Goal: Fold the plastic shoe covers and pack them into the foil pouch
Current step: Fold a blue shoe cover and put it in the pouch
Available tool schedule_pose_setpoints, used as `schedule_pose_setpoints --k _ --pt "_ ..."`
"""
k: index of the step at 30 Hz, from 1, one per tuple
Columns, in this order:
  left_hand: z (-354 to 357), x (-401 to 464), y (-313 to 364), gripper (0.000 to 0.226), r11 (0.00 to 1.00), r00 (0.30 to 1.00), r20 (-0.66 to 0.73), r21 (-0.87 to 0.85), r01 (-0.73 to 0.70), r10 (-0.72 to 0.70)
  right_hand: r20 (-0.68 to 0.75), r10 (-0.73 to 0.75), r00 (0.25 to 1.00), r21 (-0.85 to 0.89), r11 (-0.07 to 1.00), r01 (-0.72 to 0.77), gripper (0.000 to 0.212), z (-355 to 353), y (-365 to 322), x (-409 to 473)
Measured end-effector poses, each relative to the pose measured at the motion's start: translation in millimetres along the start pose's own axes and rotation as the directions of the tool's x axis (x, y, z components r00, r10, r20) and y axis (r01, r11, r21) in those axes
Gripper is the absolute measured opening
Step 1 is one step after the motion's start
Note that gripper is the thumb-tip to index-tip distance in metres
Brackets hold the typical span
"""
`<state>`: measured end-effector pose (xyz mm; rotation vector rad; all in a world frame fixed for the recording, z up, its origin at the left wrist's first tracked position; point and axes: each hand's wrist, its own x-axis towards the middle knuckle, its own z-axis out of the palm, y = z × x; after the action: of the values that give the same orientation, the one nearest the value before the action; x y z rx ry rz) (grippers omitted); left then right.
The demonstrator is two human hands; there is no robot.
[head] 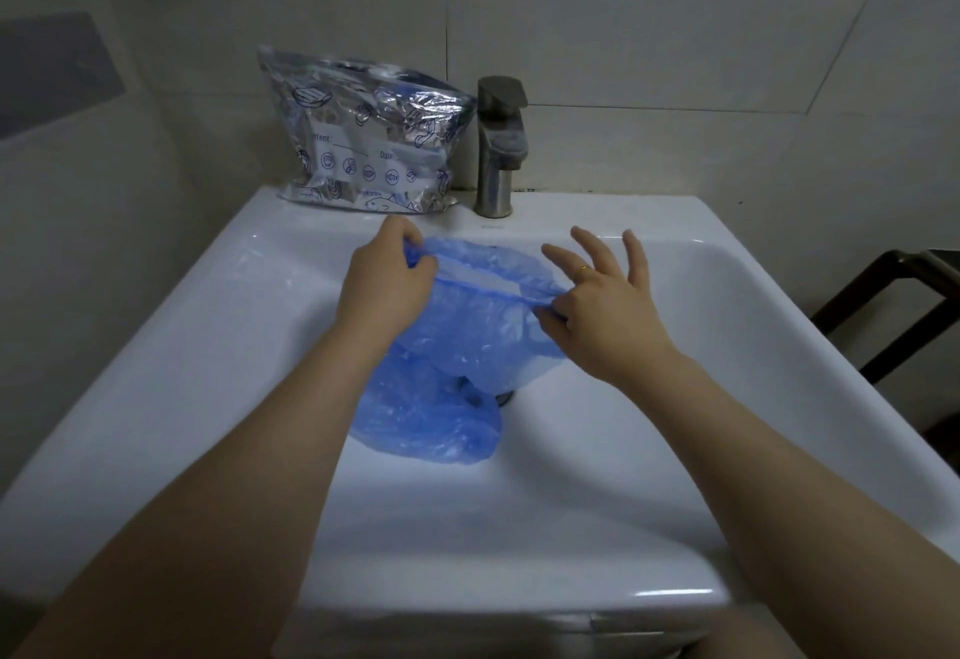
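Observation:
A blue plastic shoe cover (483, 325) is stretched between my hands above the white sink basin. My left hand (387, 279) grips its elastic rim at the left end with curled fingers. My right hand (602, 305) pinches the rim at the right end between thumb and forefinger, the other fingers spread out. A second blue shoe cover (426, 424) lies crumpled in the basin below, partly over the drain. The silver foil pouch (363, 138) with blue drawings stands on the sink's back ledge at the left, leaning on the wall.
A metal faucet (500, 149) stands on the back ledge right of the pouch. The white sink (208, 346) fills the middle of the view, tiled wall behind. A dark wooden frame (904, 315) stands at the right edge.

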<state>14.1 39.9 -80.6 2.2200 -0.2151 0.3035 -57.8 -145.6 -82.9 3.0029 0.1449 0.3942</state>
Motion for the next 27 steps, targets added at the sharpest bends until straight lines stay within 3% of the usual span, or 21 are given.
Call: schedule_pose_setpoints --k 3,6,8,11,14,16,19,21,23,25,27 --pt "5 -1 -3 0.024 0.994 0.995 0.053 0.064 -0.083 0.080 -0.026 -0.079 0.997 0.131 0.988 0.082 0.040 8 2 0" --pt "-2 4 -8 0.023 0.969 0.970 0.010 0.051 -0.243 0.243 -0.033 -0.053 0.998 0.413 0.909 0.062 0.030 5 19 2" --pt "-7 9 -11 0.014 0.946 0.945 0.042 -0.010 -0.325 0.325 -0.154 0.043 0.987 0.545 0.837 0.049 0.025 5 34 2" --pt "-7 9 -10 0.010 0.957 0.949 0.182 -0.181 -0.224 0.257 -0.235 0.304 0.923 0.742 0.670 -0.032 0.025 1 42 0" --pt "0 5 -1 0.007 0.956 0.947 0.181 -0.180 -0.233 0.265 -0.154 0.419 0.895 0.818 0.562 -0.122 0.029 1 36 2" --pt "-2 3 5 0.015 0.950 0.944 0.182 -0.202 -0.239 0.276 -0.162 0.478 0.863 0.811 0.564 -0.160 0.028 3 39 4" --pt "-7 3 6 0.014 0.940 0.892 0.304 -0.043 -0.337 0.334 -0.137 0.600 0.788 0.777 0.558 -0.290 0.020 6 48 5" --pt "-8 7 1 0.009 0.919 0.896 0.283 0.096 -0.382 0.342 0.004 0.633 0.774 0.877 0.371 -0.307 0.021 3 48 3" --pt "-7 15 -10 0.010 0.953 0.957 0.131 0.123 -0.276 0.260 0.173 0.544 0.821 0.974 0.028 -0.224 0.024 -4 44 2" --pt "-6 20 -19 0.016 0.997 0.997 0.010 -0.028 -0.072 0.072 0.291 0.378 0.879 0.927 -0.339 -0.161 0.024 -11 38 -1" --pt "-6 20 -22 0.023 0.958 0.994 0.014 -0.263 0.113 -0.113 0.355 0.258 0.899 0.775 -0.619 -0.128 0.023 -15 36 -1"
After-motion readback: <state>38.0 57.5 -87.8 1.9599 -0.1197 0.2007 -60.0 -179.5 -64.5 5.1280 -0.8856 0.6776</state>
